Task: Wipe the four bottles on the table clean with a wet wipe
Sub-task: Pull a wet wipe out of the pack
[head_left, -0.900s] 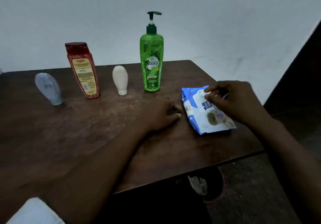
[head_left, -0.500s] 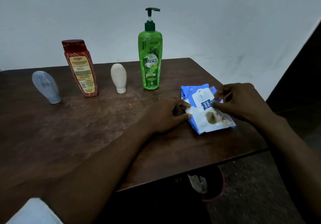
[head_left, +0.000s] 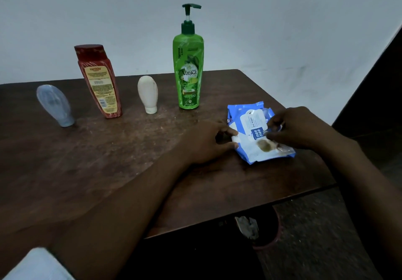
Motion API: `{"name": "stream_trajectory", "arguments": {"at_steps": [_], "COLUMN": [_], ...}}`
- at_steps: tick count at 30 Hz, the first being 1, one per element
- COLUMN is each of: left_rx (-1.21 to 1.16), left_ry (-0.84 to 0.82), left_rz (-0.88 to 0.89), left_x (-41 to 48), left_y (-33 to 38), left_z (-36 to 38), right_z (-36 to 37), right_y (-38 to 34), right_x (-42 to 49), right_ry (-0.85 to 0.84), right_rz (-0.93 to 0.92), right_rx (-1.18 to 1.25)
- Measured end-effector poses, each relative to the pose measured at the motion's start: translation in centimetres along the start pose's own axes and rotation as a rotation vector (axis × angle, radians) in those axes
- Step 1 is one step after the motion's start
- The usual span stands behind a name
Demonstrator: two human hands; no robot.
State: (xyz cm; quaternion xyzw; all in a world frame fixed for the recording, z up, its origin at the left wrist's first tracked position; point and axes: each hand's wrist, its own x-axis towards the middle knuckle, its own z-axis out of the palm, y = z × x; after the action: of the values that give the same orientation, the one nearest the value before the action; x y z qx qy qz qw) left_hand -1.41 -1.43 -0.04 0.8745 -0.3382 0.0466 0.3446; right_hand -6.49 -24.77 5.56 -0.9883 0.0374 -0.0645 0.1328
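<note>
The fingers (head_left: 270,136) of the right hand (head_left: 302,127) are curled in, thumb and forefinger tips meeting at the right edge of the white peel-back label (head_left: 252,121) on a blue-and-white soft plastic wet-wipe pack (head_left: 245,151). That grip suits lifting the seal to reach a wipe. In this dim light, though, I cannot tell whether the label has come up or whether a wipe is between the tips.

The fingers (head_left: 231,132) of the left hand (head_left: 204,142) are curled too, and pinch the pack's left edge against the dark wooden tabletop (head_left: 108,160). A soft pack would probably slide or fold under a one-sided pull, so this hand seems to serve as the anchor. The pack lies flat near the right front corner of the tabletop, right under both hands.

The four bottles stand in a loose row further back, well apart from the hands and from each other:
- a tall green plastic pump bottle (head_left: 188,71), nearest the pack
- a small cream tube (head_left: 148,93), standing on its cap
- a red flat-sided bottle with a yellow label (head_left: 100,84), which appears to lean
- a translucent blue-grey tube (head_left: 55,105) at the far left, also cap-down

Spaced out like this, each can be picked up without knocking the next. None has been wiped yet, as far as can be judged, since no wipe is out.

Below the tabletop's front edge sits a dark round bin (head_left: 275,239) with crumpled paper (head_left: 248,227) inside, handy for a spent wipe.
</note>
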Motion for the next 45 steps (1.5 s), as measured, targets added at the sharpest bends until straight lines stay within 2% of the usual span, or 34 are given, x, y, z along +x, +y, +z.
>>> {"name": "stream_trajectory", "arguments": {"at_steps": [11,14,19,26,28,31,38,42,45], "left_rx": [-0.008,-0.011,-0.016,-0.015,-0.027,-0.184,-0.962,-0.981,-0.942], "left_ry": [0.000,-0.004,-0.009,-0.021,-0.001,0.096,0.257,0.365,0.451], "left_rz": [-0.011,-0.016,-0.018,-0.022,-0.024,-0.064,-0.276,-0.347,-0.451], "left_x": [-0.2,-0.2,-0.2,-0.2,-0.3,-0.5,-1.4,-2.6,-3.2], "left_y": [0.2,0.1,0.0,0.1,0.2,0.6,1.8,0.7,-0.4], "left_z": [-0.2,-0.2,-0.2,-0.2,-0.3,-0.5,-3.2,-4.5,-5.6], "right_z": [0.7,0.3,-1.5,-3.0,-2.9,-2.1,1.0,3.1,3.9], "right_y": [-0.5,-0.3,-0.1,-0.7,-1.5,-2.8,-7.5,-11.1,-13.5], "right_x": [0.2,0.2,0.3,0.0,-0.2,-0.2,0.4,0.8,1.1], "right_ry": [0.054,0.080,0.114,0.180,0.180,0.145,0.166,0.093,-0.100], "right_rz": [0.143,0.185,0.327,0.292,0.263,0.184,0.068,0.013,0.085], "right_rx": [0.082,0.357,0.955,1.347,1.375,1.360,1.180,1.170,1.348]}}
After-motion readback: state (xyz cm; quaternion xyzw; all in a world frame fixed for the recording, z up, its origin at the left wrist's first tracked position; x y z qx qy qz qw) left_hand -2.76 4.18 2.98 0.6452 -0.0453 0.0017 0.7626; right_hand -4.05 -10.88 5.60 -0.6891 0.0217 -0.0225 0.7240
